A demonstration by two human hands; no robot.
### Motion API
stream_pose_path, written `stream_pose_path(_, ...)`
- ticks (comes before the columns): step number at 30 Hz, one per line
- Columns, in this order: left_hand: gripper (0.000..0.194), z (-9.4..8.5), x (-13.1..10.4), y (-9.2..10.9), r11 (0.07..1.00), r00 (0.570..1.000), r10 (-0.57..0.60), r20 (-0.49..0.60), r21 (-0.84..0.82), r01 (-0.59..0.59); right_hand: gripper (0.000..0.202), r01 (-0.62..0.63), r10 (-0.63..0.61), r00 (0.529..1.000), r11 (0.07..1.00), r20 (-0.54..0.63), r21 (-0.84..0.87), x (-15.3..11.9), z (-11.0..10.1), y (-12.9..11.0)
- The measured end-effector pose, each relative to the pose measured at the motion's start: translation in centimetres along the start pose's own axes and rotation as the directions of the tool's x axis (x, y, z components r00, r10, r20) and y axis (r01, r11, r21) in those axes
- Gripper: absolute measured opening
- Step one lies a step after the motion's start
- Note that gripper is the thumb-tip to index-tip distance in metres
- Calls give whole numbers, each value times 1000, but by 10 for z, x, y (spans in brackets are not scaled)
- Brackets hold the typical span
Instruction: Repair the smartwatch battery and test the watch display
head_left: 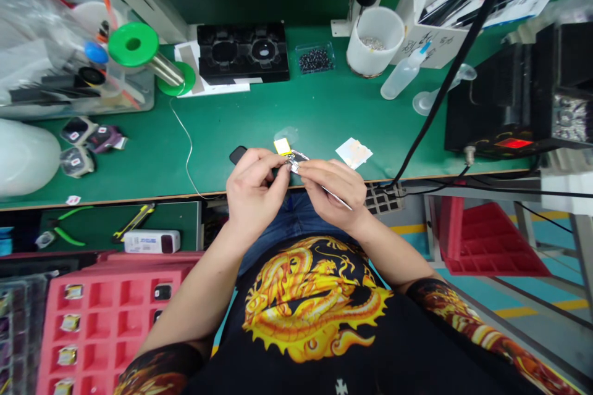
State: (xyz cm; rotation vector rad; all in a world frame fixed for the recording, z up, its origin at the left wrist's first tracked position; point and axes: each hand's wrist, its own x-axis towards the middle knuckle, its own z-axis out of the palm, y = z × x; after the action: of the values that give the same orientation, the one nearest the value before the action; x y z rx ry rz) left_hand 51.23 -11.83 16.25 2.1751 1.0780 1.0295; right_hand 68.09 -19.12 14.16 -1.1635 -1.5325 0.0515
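Both hands meet at the bench's front edge over a small electronic assembly [299,160] with silver parts. A flat battery [282,147] with yellow edges and a white face sticks up from it. My left hand [257,188] is closed, thumb and forefinger pinching the assembly's left side. Closed too, my right hand [333,188] has its fingertips at the right side of the assembly. A slim metal tool, seemingly tweezers [337,199], runs under its fingers, mostly hidden. Beside my left knuckles lies a small black rounded case [238,154]. Fine details between the fingertips are hidden.
A solder wire spool [167,71], a black fixture [243,52], a tray of screws [315,58] and a white cup [375,40] stand behind. White paper [354,153] lies right. A black cable [435,108] hangs at right. A pink foam tray [106,290] sits lower left.
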Motion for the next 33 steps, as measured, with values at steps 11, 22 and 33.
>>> stream_pose_path(11,14,-9,4,1,1000,998,-27,49,-5,28,14,-108,112,991,993,-73,51,4,-4,-5)
stream_pose_path(22,20,-12,1,3,989,996,-85,35,-118,88,11,-345,417,901,857,-121,384,-2,-11,-13)
stream_pose_path(33,33,-37,-31,34,939,930,334,152,27,-342,7,-638,721,666,418,192,646,-9,-32,-55)
